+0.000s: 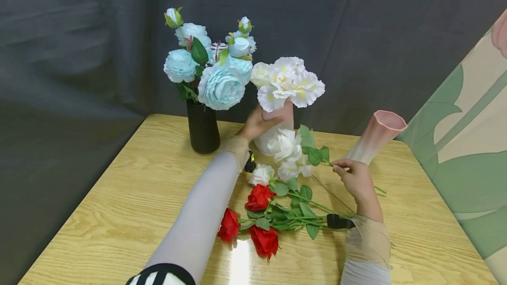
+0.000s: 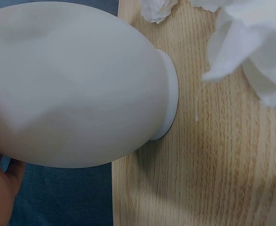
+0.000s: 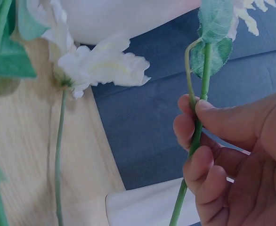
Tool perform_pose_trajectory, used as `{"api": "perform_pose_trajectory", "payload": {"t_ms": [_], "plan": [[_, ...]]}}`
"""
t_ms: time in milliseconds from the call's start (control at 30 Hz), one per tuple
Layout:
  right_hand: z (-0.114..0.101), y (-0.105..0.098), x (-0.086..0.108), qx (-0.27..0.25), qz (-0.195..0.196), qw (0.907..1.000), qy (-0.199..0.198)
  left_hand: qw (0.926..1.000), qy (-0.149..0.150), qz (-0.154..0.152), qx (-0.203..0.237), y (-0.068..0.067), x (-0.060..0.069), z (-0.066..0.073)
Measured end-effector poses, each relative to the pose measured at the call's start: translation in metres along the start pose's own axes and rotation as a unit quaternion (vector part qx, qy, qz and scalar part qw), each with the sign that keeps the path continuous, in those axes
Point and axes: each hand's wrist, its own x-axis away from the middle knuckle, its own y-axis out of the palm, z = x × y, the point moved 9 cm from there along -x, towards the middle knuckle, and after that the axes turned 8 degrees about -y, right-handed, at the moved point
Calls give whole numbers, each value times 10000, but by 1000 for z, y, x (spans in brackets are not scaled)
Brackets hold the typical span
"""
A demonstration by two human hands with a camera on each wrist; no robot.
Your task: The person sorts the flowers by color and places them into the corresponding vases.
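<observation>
White flower [image 1: 286, 144], ruffled, on slender stem [image 3: 206, 84]

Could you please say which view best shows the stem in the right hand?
The right wrist view: the stem appears large there, pinched by the right hand. The head view shows it small, partly covered by the hand; the left wrist view misses it.

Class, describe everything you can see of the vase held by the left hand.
The vase is pink above and white below, smooth and matte, perhaps ceramic. Its rounded body narrows to a short foot. White, yellow-tinged flowers hide its mouth. It is roughly upright near the back edge of the wooden table, gripped by the left hand, thumb across its front. A white rose covers part of its lower front in the head view; whether they touch is unclear.
</observation>
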Motion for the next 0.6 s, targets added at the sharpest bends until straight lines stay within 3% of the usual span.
{"api": "perform_pose_trajectory", "payload": {"t_ms": [233, 367, 500, 600], "plan": [[-11, -5, 0, -600, 351, 9976, -52, 9993, -233, 94, -275, -2, 2, 0], [-14, -9, 1, -947, 534, 9941, -41, 9992, -173, 20, -352, 0, 1, 0], [-18, -13, 2, -1127, 707, 9911, -37, 9997, 54, -257, 3, 4, -4, -1], [-21, -14, 3, -1235, 846, 9887, -47, 9985, 61, -410, 344, 5, -7, -5]]}}
